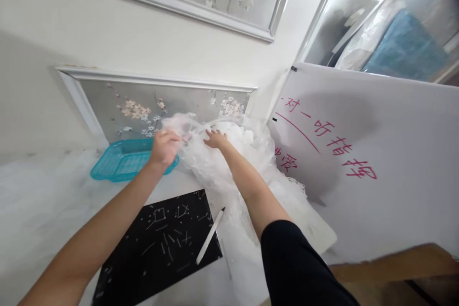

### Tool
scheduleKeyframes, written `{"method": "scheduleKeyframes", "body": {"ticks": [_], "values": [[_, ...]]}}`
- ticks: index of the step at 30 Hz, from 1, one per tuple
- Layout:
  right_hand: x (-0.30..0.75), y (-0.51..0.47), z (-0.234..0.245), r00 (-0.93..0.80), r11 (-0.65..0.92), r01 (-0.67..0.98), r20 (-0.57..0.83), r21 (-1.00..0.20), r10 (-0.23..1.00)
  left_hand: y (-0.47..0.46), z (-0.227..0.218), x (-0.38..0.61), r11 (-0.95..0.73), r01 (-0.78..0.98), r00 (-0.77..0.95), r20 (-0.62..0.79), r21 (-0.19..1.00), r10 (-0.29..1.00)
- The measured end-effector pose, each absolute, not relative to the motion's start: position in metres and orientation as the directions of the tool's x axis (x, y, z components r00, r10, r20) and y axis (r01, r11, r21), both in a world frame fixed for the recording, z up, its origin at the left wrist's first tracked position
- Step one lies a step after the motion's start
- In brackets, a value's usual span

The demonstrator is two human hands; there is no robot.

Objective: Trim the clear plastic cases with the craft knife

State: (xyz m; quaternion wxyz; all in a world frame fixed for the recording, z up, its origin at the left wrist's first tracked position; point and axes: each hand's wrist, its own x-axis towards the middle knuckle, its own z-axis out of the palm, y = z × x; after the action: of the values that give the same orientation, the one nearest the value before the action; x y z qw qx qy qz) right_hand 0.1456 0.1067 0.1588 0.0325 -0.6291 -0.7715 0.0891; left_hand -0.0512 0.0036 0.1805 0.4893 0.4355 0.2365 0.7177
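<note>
My left hand [165,147] is closed in a pinch above the right end of a turquoise plastic basket [118,160]. Its fingers grip a thin, see-through wisp of white material [179,124], blurred so that I cannot tell film from fibre. Beside it, my right hand [215,139] is open, fingers spread, on or just over a heap of soft white material [236,162]. A clear, shiny layer like plastic film shows around the heap's right side. My left forearm passes over part of a black sheet [161,248] with white marks.
A white pen with a dark tip [211,236] lies on the black sheet's right edge. To the right stands a large white board [394,215] with red handwriting. A framed floral panel [96,100] is on the wall behind. White fluffy material [39,215] covers the left side.
</note>
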Motion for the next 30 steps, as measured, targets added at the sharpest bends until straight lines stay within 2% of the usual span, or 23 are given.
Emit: {"method": "scheduleKeyframes", "body": {"ticks": [3,6,8,10,12,14,16,17,20,23,25,30], "values": [[0.150,0.116,0.160,-0.225,0.192,0.955,-0.134,-0.224,0.965,0.005,0.214,-0.074,-0.504,-0.517,-0.112,0.529,0.692,0.841],[0.176,0.108,0.175,-0.257,0.214,0.937,-0.131,-0.278,0.958,0.004,0.198,-0.088,-0.475,-0.392,-0.091,0.481,0.787,0.872],[0.206,0.090,0.184,-0.300,0.271,0.910,-0.047,-0.313,0.953,-0.003,0.163,-0.090,-0.399,-0.297,-0.052,0.403,0.867,0.914],[0.242,0.061,0.190,-0.322,0.364,0.866,0.174,-0.343,0.930,-0.009,0.126,-0.087,-0.323,-0.225,0.040,0.340,0.919,0.940],[0.278,0.028,0.190,-0.163,0.252,0.917,0.286,-0.308,0.944,-0.006,0.103,-0.081,-0.234,-0.264,0.052,0.256,0.936,0.965],[0.302,-0.009,0.186,0.052,0.038,0.954,0.289,-0.297,0.956,0.012,0.101,-0.072,-0.148,-0.385,-0.002,0.159,0.911,0.987],[0.307,-0.046,0.176,0.183,-0.116,0.940,0.188,-0.320,0.965,0.043,0.118,-0.060,-0.022,-0.441,-0.025,0.013,0.897,1.000],[0.301,-0.064,0.168,0.180,-0.127,0.935,0.133,-0.331,0.975,0.061,0.129,-0.053,0.084,-0.429,0.003,-0.091,0.899,0.996],[0.261,-0.111,0.137,0.093,-0.093,0.938,-0.015,-0.334,0.996,0.110,0.170,-0.028,0.150,-0.440,0.016,-0.159,0.885,0.987],[0.215,-0.126,0.107,-0.016,-0.003,0.946,-0.056,-0.325,0.998,0.139,0.219,-0.002,0.070,-0.501,-0.031,-0.099,0.862,0.995],[0.196,-0.111,0.095,0.005,-0.017,0.956,-0.041,-0.293,0.999,0.149,0.258,0.010,-0.057,-0.597,-0.086,0.007,0.801,0.996],[0.180,-0.029,0.090,0.081,-0.063,0.967,0.064,-0.248,0.995,0.155,0.348,0.019,-0.252,-0.652,-0.133,0.219,0.716,0.967]]}}
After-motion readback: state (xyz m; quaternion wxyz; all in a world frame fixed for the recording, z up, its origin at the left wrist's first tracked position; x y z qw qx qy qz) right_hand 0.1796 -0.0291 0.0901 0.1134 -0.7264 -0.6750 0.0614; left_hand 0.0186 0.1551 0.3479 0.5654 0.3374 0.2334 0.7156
